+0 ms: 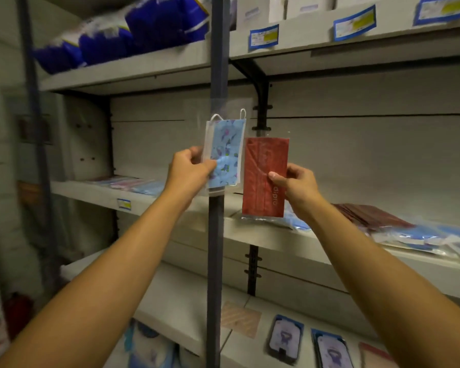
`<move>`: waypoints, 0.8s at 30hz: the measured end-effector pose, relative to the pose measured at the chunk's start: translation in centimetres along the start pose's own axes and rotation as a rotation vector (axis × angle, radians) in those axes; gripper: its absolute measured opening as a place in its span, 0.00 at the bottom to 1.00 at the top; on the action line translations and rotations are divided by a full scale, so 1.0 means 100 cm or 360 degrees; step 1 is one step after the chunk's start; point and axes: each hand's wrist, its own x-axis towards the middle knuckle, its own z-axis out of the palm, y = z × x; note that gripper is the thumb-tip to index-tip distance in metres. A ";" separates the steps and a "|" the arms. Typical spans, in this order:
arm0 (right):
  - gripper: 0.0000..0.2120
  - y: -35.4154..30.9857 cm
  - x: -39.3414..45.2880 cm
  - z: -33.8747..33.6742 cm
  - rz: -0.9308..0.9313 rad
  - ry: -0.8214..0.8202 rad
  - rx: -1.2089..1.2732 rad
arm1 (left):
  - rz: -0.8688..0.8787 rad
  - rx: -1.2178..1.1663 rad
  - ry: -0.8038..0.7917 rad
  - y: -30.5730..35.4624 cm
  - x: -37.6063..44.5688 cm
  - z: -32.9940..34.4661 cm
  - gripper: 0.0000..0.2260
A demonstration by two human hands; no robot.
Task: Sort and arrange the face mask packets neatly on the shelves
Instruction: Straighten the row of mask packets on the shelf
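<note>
At the centre of the frame, the left hand (187, 168) is pinching a blue patterned mask packet (225, 155) upright. Just right of it, the right hand (298, 185) is pinching a red mask packet (263, 179) above the middle shelf (276, 235).

Glossy clear plastic wraps the red mask packet (264, 179); shelf (303, 243) seemingly matt metal.

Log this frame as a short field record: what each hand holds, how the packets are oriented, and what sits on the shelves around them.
left hand: left hand pinches the blue patterned mask packet, upright
right hand: right hand pinches the red mask packet, upright
packets: held side by side in front of the shelf post
middle shelf, right: dark red packets and blue packets lying flat
middle shelf, left: flat packets, blurred
top shelf: blue bags, boxes
lower shelf: printed packets
</note>
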 end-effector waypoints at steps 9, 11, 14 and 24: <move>0.08 -0.011 -0.004 0.094 -0.0048 -0.0202 -0.0022 | -0.0043 0.0062 0.0185 -0.012 0.008 -0.110 0.10; 0.09 -0.011 -0.007 0.119 -0.0024 -0.0243 -0.0017 | -0.0078 0.0062 0.0215 -0.016 0.009 -0.133 0.10; 0.10 -0.006 -0.011 0.158 0.0004 -0.0283 -0.0022 | -0.0119 0.0068 0.0240 -0.025 0.009 -0.169 0.10; 0.09 0.019 -0.010 0.276 0.0133 -0.0324 0.0082 | -0.0274 0.0240 0.0269 -0.060 0.032 -0.281 0.15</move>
